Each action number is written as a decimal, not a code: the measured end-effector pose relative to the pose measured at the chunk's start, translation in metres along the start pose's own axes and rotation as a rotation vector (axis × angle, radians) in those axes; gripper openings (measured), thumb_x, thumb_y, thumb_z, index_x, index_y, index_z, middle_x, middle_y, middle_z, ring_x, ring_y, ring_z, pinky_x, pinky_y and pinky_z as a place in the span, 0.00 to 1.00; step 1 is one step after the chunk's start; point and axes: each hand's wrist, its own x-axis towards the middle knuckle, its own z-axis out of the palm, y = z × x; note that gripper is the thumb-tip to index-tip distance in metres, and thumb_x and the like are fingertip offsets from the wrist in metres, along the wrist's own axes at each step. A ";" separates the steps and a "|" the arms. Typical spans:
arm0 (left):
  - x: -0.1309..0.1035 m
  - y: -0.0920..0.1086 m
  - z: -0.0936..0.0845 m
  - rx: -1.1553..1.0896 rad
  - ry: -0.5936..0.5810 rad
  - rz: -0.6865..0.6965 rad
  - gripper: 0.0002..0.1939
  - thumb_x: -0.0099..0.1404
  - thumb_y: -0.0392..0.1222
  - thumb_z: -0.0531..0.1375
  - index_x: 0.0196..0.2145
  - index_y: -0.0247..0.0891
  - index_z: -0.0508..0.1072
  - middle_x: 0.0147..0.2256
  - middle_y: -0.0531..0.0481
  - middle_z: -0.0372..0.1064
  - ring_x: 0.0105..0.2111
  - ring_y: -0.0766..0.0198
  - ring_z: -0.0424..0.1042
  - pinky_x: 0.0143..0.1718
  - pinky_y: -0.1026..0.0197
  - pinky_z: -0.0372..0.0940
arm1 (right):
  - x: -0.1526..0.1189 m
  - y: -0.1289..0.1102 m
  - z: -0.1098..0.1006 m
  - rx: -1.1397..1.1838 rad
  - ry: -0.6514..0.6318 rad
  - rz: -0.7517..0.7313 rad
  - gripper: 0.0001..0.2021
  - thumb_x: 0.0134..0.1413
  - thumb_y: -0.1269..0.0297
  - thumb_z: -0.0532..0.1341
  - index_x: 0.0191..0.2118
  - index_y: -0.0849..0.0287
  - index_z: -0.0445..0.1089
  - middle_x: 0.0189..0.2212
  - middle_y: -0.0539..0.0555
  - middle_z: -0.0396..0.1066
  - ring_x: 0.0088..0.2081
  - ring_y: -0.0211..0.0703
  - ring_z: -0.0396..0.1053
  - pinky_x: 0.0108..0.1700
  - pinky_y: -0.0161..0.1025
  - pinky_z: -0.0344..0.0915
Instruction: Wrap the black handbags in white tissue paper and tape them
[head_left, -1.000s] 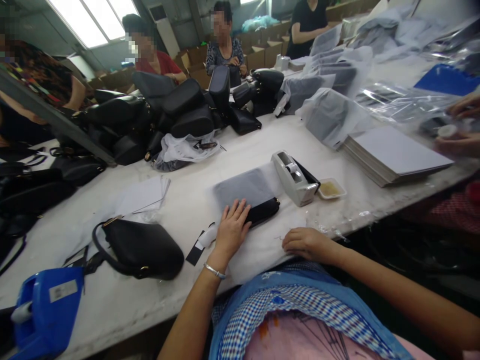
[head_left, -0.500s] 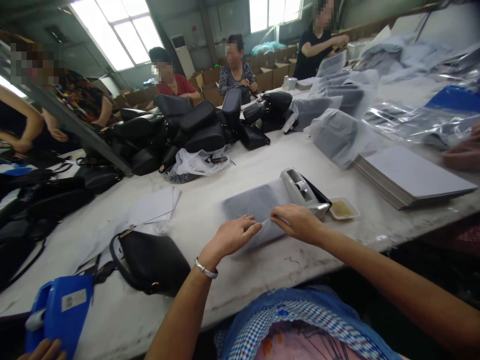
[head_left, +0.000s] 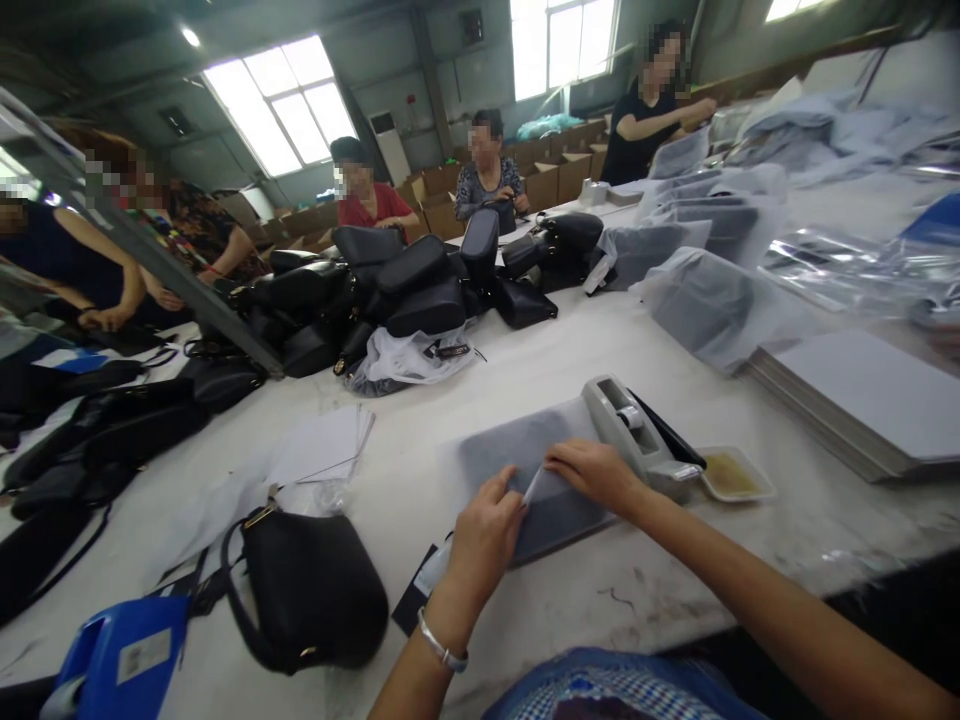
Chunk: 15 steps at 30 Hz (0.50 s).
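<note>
A dark item in a frosted plastic bag [head_left: 487, 440] lies flat on the white table in front of me. My right hand [head_left: 596, 475] pinches a folded edge of the bag on its right part. At the lower end of that fold, my left hand [head_left: 487, 525] has its thumb and fingers closed on the plastic, the index finger stretched along the bag. A silver bracelet [head_left: 441, 640] circles my left wrist. Just behind my right hand, touching the bag's far right end, stands a grey tape dispenser [head_left: 626, 425]. A dark card [head_left: 411, 590] sticks out beside my left wrist.
A black handbag [head_left: 315, 590] and a blue tape dispenser [head_left: 124, 655] are at left. Black bags [head_left: 420, 270] are heaped at the back, with several people behind. At right are a shallow dish [head_left: 735, 475], a board stack [head_left: 862, 390] and bagged items [head_left: 697, 290].
My left hand has gone from lying spread on the bag to gripping the fold beside my right hand. The view has tilted up slightly, and a hand at the blue dispenser has left view.
</note>
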 end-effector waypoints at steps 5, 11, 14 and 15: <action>-0.004 -0.004 0.008 0.068 -0.027 0.001 0.08 0.72 0.38 0.53 0.46 0.40 0.70 0.44 0.47 0.76 0.41 0.57 0.76 0.42 0.56 0.71 | -0.011 0.000 0.005 0.011 0.103 -0.056 0.11 0.69 0.61 0.53 0.43 0.58 0.71 0.38 0.54 0.76 0.40 0.43 0.73 0.45 0.38 0.66; 0.002 -0.006 0.005 0.184 -0.063 -0.052 0.08 0.73 0.42 0.53 0.39 0.43 0.72 0.30 0.53 0.75 0.32 0.58 0.75 0.31 0.60 0.63 | -0.009 0.000 0.008 -0.047 0.139 -0.041 0.11 0.69 0.61 0.54 0.40 0.58 0.72 0.35 0.54 0.76 0.38 0.43 0.72 0.43 0.38 0.64; 0.008 -0.008 0.001 0.186 -0.054 -0.100 0.08 0.72 0.45 0.54 0.37 0.44 0.72 0.30 0.53 0.75 0.31 0.59 0.75 0.29 0.62 0.60 | -0.005 0.000 0.009 -0.054 0.124 -0.012 0.12 0.69 0.61 0.54 0.39 0.59 0.71 0.35 0.54 0.75 0.38 0.43 0.72 0.43 0.38 0.64; 0.009 -0.009 -0.001 0.188 -0.056 -0.121 0.08 0.72 0.46 0.55 0.38 0.44 0.72 0.30 0.53 0.76 0.31 0.59 0.75 0.29 0.62 0.59 | -0.004 0.000 0.010 -0.053 0.115 -0.004 0.12 0.69 0.61 0.53 0.39 0.59 0.71 0.35 0.54 0.75 0.38 0.44 0.72 0.43 0.38 0.64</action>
